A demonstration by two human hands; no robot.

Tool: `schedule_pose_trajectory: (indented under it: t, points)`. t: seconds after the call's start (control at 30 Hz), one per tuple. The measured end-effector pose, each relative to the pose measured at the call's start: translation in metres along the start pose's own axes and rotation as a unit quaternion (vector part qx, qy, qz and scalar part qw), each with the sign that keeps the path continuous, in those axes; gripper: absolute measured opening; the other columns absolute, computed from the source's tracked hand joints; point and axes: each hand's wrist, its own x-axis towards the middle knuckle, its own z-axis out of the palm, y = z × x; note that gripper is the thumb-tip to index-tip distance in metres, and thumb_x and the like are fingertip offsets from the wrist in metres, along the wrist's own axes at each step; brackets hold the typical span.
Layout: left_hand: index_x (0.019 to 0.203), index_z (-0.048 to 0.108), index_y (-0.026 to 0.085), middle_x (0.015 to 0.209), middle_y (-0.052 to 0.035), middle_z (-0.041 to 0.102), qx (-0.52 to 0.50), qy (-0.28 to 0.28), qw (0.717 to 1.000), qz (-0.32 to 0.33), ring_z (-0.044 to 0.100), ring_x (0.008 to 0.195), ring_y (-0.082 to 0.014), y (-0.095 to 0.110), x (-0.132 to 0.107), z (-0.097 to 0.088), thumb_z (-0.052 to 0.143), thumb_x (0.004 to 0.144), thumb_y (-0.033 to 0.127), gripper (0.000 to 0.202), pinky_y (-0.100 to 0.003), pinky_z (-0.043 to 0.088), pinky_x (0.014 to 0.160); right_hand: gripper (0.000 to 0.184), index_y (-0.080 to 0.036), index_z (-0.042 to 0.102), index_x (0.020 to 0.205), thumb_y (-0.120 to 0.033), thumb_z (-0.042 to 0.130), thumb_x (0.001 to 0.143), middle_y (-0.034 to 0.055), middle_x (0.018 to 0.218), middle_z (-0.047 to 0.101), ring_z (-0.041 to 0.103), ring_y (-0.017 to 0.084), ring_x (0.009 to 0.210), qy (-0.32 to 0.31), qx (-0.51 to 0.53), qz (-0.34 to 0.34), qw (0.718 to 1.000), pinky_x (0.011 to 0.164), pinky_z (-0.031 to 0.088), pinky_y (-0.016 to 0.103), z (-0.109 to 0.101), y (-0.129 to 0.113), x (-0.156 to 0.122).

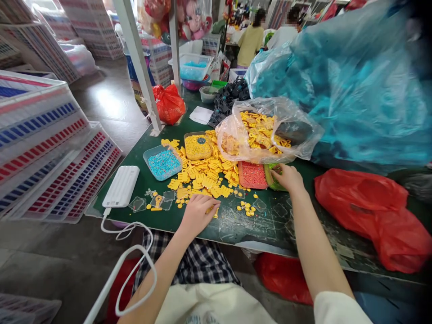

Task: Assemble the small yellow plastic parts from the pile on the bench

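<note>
Yellow pieces (202, 173) heaped on a bench (236, 225), twelve o'clock from the left hand (199, 213), which pinches one, right hand (290, 177) with fingertips in the green tray (274, 186), two o'clock (cannot tell if grasping)

I barely saw the yellow piece (210, 209) in the left hand (198, 213); the right hand (289, 177) partly hid a green tray (269, 181).

Yellow pieces (199, 173), green tray (272, 181), blue beads (164, 164) — black-and-white checked fabric (204, 263)
</note>
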Motion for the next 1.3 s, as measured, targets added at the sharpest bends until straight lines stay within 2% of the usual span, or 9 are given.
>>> schedule_pose_trajectory:
  t: [0.13,0.23,0.3,0.4,0.5,0.63,0.8,0.97,1.3]
  points:
    - [0.108,0.067,0.019,0.105,-0.0038,0.072,0.045,-0.123,0.989,0.066,0.063,0.098,-0.0206,0.020,0.042,0.021,0.054,0.096,0.027,0.019,-0.034,0.042,0.086,0.027,-0.019,0.062,0.106,-0.037,0.051,0.089,0.0110,0.104,0.069,0.055,0.030,0.098,0.062,0.005,0.004,0.998,0.069,0.038,0.035,-0.015,-0.002,-0.025]
    - [0.117,0.063,0.016,0.114,-0.0084,0.070,0.087,-0.222,0.968,0.081,0.060,0.108,-0.0251,0.026,0.074,0.036,0.059,0.092,0.027,0.027,-0.036,0.042,0.088,0.027,-0.020,0.063,0.102,-0.039,0.047,0.091,0.0108,0.100,0.069,0.055,0.029,0.095,0.127,0.054,-0.037,0.990,0.073,0.040,0.037,-0.020,-0.013,-0.061]
    - [0.114,0.064,0.016,0.112,-0.0088,0.070,0.092,-0.254,0.959,0.086,0.060,0.107,-0.0263,0.025,0.089,0.043,0.064,0.089,0.028,0.028,-0.037,0.042,0.089,0.026,-0.020,0.064,0.098,-0.040,0.048,0.091,0.0099,0.097,0.069,0.056,0.027,0.092,0.151,0.104,-0.078,0.980,0.077,0.041,0.038,-0.018,-0.024,-0.087]
    - [0.115,0.064,0.016,0.111,-0.0091,0.071,0.087,-0.262,0.957,0.086,0.061,0.107,-0.0275,0.019,0.099,0.045,0.069,0.085,0.031,0.034,-0.039,0.043,0.091,0.026,-0.020,0.063,0.098,-0.039,0.047,0.093,0.0091,0.096,0.069,0.057,0.026,0.092,0.132,0.174,-0.132,0.967,0.082,0.044,0.040,-0.009,-0.043,-0.121]
    - [0.122,0.060,0.015,0.114,-0.0104,0.070,0.058,-0.257,0.962,0.066,0.062,0.108,-0.0277,0.012,0.093,0.032,0.073,0.082,0.034,0.046,-0.039,0.045,0.092,0.028,-0.020,0.062,0.111,-0.038,0.048,0.093,0.0099,0.107,0.068,0.055,0.027,0.100,0.091,0.237,-0.180,0.950,0.088,0.045,0.042,-0.002,-0.059,-0.143]
    - [0.122,0.060,0.019,0.118,-0.0078,0.068,-0.046,-0.230,0.971,0.038,0.063,0.109,-0.0246,0.002,0.064,-0.003,0.074,0.080,0.028,0.045,-0.036,0.047,0.096,0.041,-0.025,0.053,0.130,-0.040,0.055,0.092,0.0085,0.123,0.063,0.052,0.027,0.111,0.017,0.291,-0.235,0.927,0.095,0.044,0.046,0.001,-0.083,-0.163]
    - [0.119,0.061,0.021,0.116,-0.0061,0.069,-0.078,-0.238,0.967,-0.034,0.064,0.107,-0.0230,-0.010,0.021,-0.036,0.071,0.082,0.026,0.038,-0.036,0.049,0.096,0.042,-0.024,0.054,0.131,-0.037,0.056,0.092,0.0088,0.122,0.063,0.051,0.027,0.110,-0.042,0.283,-0.282,0.916,0.096,0.044,0.046,0.008,-0.115,-0.180]
    - [0.120,0.062,0.022,0.120,-0.0067,0.067,-0.077,-0.238,0.965,-0.073,0.062,0.112,-0.0242,-0.020,0.007,-0.033,0.073,0.081,0.028,0.041,-0.039,0.049,0.099,0.039,-0.020,0.057,0.127,-0.033,0.058,0.091,0.0104,0.120,0.063,0.050,0.028,0.107,-0.038,0.250,-0.292,0.922,0.094,0.045,0.046,0.020,-0.128,-0.181]
    - [0.122,0.062,0.023,0.114,-0.0070,0.068,-0.087,-0.228,0.968,-0.054,0.061,0.110,-0.0242,-0.020,0.008,-0.029,0.072,0.082,0.029,0.041,-0.039,0.049,0.098,0.034,-0.021,0.062,0.121,-0.031,0.062,0.088,0.0109,0.120,0.061,0.049,0.029,0.110,-0.020,0.243,-0.284,0.927,0.096,0.044,0.049,0.026,-0.126,-0.178]
